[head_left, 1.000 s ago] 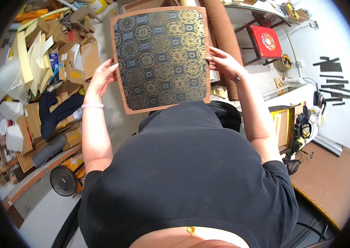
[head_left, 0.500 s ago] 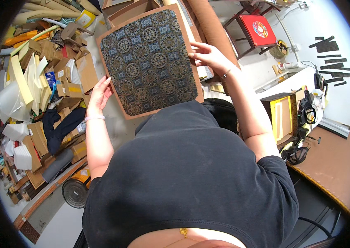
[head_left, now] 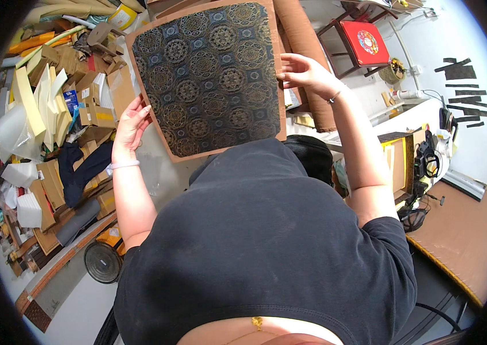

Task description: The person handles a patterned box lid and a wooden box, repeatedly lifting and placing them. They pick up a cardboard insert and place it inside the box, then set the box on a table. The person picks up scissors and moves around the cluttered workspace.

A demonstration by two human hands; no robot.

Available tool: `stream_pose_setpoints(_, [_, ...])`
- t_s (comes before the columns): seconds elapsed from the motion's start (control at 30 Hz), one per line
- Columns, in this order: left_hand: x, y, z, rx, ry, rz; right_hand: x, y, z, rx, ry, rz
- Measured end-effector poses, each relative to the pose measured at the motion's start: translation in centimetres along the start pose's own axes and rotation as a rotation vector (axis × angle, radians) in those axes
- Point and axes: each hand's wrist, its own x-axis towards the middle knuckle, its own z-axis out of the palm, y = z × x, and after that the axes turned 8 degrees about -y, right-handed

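Observation:
Between my hands is a flat, square panel (head_left: 209,80) with rounded corners. A dark medallion-patterned sheet in blue and gold covers its face, inside a plain brown border. My left hand (head_left: 132,126) grips the border on the left side, thumb toward the patterned face. On the opposite side, my right hand (head_left: 307,76) pinches the border, its thumb and fingertips at the edge. The panel leans slightly, its near edge close to my dark shirt. The fingers behind it are partly hidden.
Cardboard boxes and foam sheets (head_left: 28,109) are heaped at the left. Brown rolls (head_left: 307,52) stand behind the panel. A red-seated chair (head_left: 364,43) is at the far right, with a brown-topped table (head_left: 468,236) nearer. A round black lid (head_left: 102,262) lies at lower left.
The panel has come up nearer the camera and tilted, looking larger. Both hands have moved with it, still on its sides; the right hand has shifted slightly right.

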Motion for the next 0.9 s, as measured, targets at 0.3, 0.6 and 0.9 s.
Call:
stream_pose_setpoints(0.3, [-0.8, 2.0, 1.2, 0.079, -0.046, 0.081, -1.2, -0.7, -0.4, -0.039, -0.053, -0.054])
stream_pose_setpoints(0.6, [-1.3, 1.9, 0.3, 0.168, -0.035, 0.071, -1.7, 1.9, -0.7, 0.047, 0.015, 0.032])
stream_pose_setpoints(0.9, [-1.3, 4.8, 2.8, 0.298, -0.161, 0.048, -2.3, 1.6, -1.5, -0.019, -0.045, 0.085])
